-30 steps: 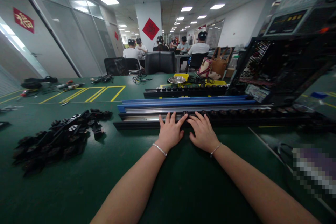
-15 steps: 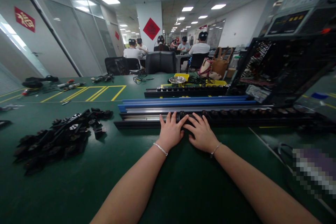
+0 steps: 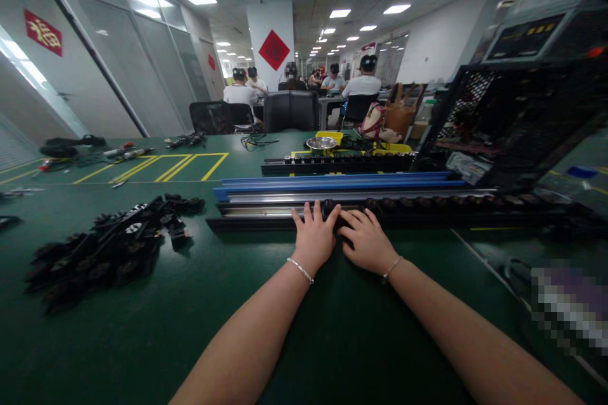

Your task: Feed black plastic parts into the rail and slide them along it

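Observation:
My left hand (image 3: 315, 235) rests with spread fingers on the long black rail (image 3: 256, 224) that lies across the green table. Right beside it, my right hand (image 3: 367, 239) touches the same rail, fingers apart, its fingertips close to my left thumb. Between and behind the fingers, small black round parts sit in the rail; a row of them (image 3: 427, 203) runs off to the right. The bare silver channel (image 3: 266, 211) shows left of my hands. Directly behind lies a blue rail (image 3: 332, 184). Any small part under my fingertips is hidden.
A pile of black parts (image 3: 109, 243) lies on the left. Farther back are a shorter black rail (image 3: 332, 168), a metal dish (image 3: 322, 143) and cables. An open black computer case (image 3: 513, 126) stands at the right. Several people sit at desks in the background.
My left hand has shifted slightly to the right along the rail, closer to my right hand. My right hand has hardly moved.

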Available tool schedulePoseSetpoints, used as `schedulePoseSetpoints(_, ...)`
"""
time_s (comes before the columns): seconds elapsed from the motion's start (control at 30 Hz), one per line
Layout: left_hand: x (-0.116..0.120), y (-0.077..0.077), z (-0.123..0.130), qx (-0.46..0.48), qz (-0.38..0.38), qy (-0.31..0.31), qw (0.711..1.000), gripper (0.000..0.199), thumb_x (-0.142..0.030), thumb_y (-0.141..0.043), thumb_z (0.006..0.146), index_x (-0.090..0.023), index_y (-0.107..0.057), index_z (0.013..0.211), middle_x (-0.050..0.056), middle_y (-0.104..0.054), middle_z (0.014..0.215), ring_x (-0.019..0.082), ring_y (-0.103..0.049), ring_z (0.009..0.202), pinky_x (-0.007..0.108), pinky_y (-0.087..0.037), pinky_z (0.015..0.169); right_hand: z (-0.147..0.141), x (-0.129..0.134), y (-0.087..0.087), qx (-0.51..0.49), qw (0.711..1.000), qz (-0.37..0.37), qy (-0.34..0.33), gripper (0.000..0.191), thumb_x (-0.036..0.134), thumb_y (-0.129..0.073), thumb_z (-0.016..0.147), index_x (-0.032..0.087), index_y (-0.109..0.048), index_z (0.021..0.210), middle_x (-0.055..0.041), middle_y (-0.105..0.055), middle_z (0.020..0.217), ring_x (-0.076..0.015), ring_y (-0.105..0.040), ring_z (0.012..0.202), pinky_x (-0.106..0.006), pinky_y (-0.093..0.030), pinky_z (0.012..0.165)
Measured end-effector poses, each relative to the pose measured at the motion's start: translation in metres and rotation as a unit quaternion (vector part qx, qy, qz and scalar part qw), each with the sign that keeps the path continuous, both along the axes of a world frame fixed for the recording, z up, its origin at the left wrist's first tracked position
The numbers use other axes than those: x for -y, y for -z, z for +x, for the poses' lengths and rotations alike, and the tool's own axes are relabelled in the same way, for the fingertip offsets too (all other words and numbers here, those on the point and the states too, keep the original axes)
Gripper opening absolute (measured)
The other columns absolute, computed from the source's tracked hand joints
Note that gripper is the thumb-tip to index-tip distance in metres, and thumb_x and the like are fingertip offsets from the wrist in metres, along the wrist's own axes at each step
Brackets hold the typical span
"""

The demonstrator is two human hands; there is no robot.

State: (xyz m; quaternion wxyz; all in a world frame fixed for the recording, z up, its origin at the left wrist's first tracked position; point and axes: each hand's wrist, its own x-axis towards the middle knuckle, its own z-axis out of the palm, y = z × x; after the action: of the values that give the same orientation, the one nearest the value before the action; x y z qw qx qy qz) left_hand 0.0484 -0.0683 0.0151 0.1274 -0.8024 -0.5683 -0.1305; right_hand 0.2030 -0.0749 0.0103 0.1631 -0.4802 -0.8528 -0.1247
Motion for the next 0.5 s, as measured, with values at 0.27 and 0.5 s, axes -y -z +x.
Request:
schedulePoseSetpoints(0.27, 0.0008, 0.0032, 0.0039, -0.004, 0.008, 0.004, 1.000, 0.064, -0.044, -0.044, 0.085, -0.029, -0.024, 0.144, 0.017, -0.033, 0.146, 0.038, -0.027, 0.133, 0.065, -0.016, 0.102, 0.0001, 0.0006, 0.0007, 0.008, 1.000, 0.000, -0.003, 0.020, 0.027, -0.053, 0.076, 0.023, -0.067, 0.089, -0.0088, -0.044, 0.139, -0.0285, -0.036, 0.125, -0.052, -0.016, 0.108)
schedulePoseSetpoints(0.5, 0.0006, 0.0022, 0.0036, -0.002, 0.000, 0.000, 1.000, 0.060, -0.042, -0.042, 0.086, -0.030, -0.026, 0.143, 0.016, -0.032, 0.146, 0.038, -0.027, 0.133, 0.064, -0.018, 0.102, 0.0007, -0.0003, 0.0006, 0.007, 1.000, 0.005, -0.007, 0.019, 0.025, -0.052, 0.076, 0.022, -0.068, 0.087, -0.0090, -0.047, 0.135, -0.0279, -0.037, 0.124, -0.052, -0.016, 0.108)
